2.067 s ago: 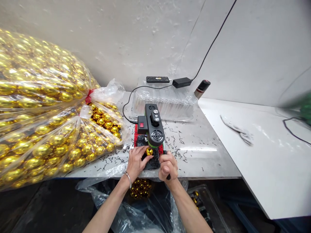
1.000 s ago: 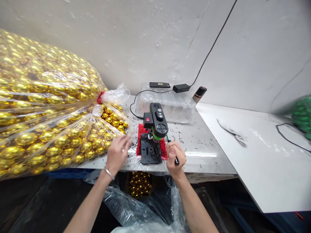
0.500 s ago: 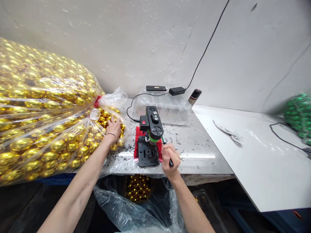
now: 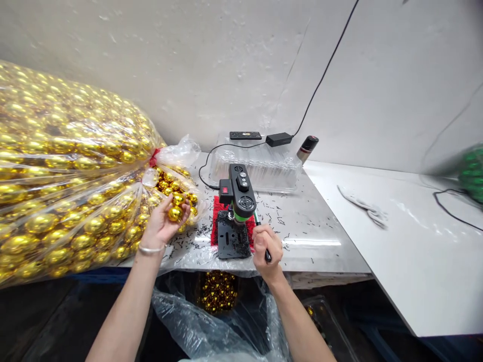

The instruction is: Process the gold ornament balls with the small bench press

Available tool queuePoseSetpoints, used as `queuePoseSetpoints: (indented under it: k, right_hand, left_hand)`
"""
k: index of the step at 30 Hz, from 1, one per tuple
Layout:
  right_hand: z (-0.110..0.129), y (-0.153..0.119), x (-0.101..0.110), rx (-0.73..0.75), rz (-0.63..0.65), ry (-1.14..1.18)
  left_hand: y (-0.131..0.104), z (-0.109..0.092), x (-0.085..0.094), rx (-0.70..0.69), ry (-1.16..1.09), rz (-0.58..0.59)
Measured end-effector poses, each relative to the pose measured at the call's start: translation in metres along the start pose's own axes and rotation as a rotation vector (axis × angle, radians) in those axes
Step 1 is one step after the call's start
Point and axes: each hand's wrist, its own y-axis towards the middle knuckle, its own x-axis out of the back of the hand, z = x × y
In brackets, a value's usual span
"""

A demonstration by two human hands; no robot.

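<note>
My left hand (image 4: 165,224) is turned palm up, its fingers curled around shiny gold baubles (image 4: 174,214), just in front of the opening of a big clear plastic bag (image 4: 86,201) full of them. My right hand (image 4: 267,251) is closed on the black-gripped lever (image 4: 268,255) of a small bench drill press (image 4: 241,193). The press has a black head and a green part beneath it. Its black slotted base (image 4: 233,245) rests on a red mat (image 4: 218,205), with black shavings around; no bauble shows on the base.
Clear plastic trays (image 4: 264,171) stand behind the press, with a remote (image 4: 245,135) and power adapter (image 4: 279,139) on top. A spray can (image 4: 308,147) leans nearby. White gloves (image 4: 362,205) lie on the right table. Below the edge, an open plastic bag (image 4: 196,322) contains gold baubles (image 4: 218,291).
My left hand has come out of the bag's opening toward me and turned palm up with gold baubles in it. My right hand remains on the lever.
</note>
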Motion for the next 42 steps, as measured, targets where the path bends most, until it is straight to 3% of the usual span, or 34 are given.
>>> queuePoseSetpoints:
  k: [3,7,11,17,24,33,42]
  right_hand:
    - [0.0,0.0,0.0,0.003,0.001,-0.001]
    - [0.001,0.001,0.001,0.006,0.013,-0.008]
    - [0.002,0.002,0.001,0.004,0.016,-0.011]
    - [0.002,0.003,0.001,0.001,0.014,-0.014]
    - [0.002,0.002,0.002,-0.008,0.012,-0.003]
    - [0.002,0.004,0.003,0.0,0.028,-0.001]
    - [-0.002,0.001,0.002,0.017,0.02,0.004]
  left_hand:
    - [-0.025,0.022,0.006,0.154,-0.095,0.025]
    - [-0.039,0.056,0.01,0.19,-0.043,0.043]
    - [-0.04,0.08,0.01,0.218,0.027,0.058]
    - [-0.03,0.098,0.012,0.236,0.122,0.044]
    - [-0.018,0.117,0.009,0.011,0.454,0.037]
    - [0.009,0.141,0.016,-0.393,0.949,0.206]
    - [0.003,0.138,0.008,-0.454,1.25,0.152]
